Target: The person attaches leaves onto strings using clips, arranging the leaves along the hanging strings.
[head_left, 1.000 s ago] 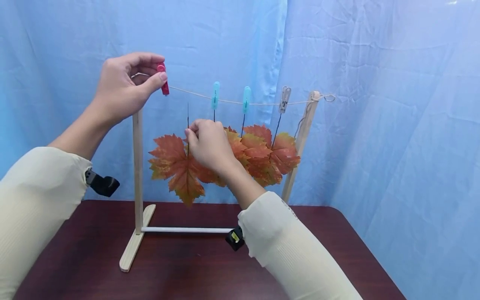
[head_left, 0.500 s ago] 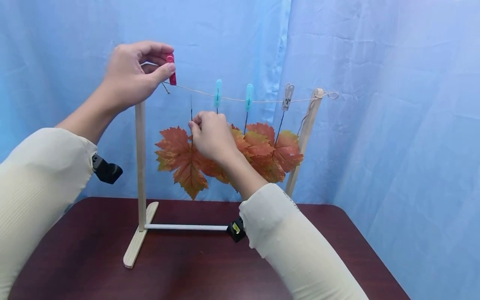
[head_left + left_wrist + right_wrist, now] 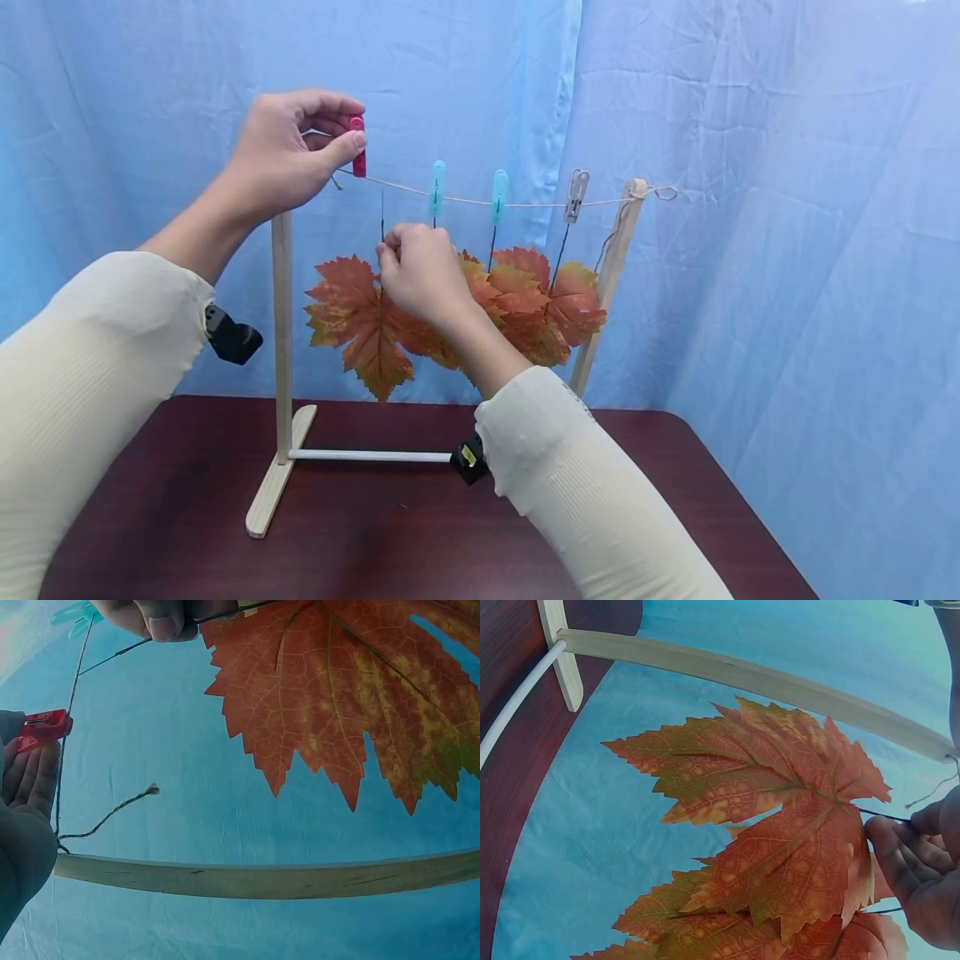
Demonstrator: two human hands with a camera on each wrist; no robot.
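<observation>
My left hand [image 3: 296, 154] pinches a red clothespin [image 3: 359, 148] at the string, near the left post. In the left wrist view that clothespin [image 3: 46, 729] meets the string; whether it bites on it I cannot tell. My right hand [image 3: 423, 271] pinches the dark stem of an orange-red maple leaf [image 3: 367, 325]. The stem's thin tip points up, just under the string [image 3: 397, 185]. In the right wrist view the leaf [image 3: 795, 795] hangs from the fingertips, overlapping another leaf. Two turquoise clothespins [image 3: 437, 189] and a grey clothespin [image 3: 577, 196] hold more leaves [image 3: 517, 300] by their stems.
A wooden left post [image 3: 282, 333] on a flat foot [image 3: 281, 475] and a right post [image 3: 611, 275] carry the string. A white rod [image 3: 371, 456] runs low between them over a dark red table [image 3: 360, 542]. Blue curtains [image 3: 750, 208] hang behind.
My left hand has moved right along the string with the red clothespin, closer to the leaf's stem. My right hand keeps its pinch on the stem; the view has shifted slightly.
</observation>
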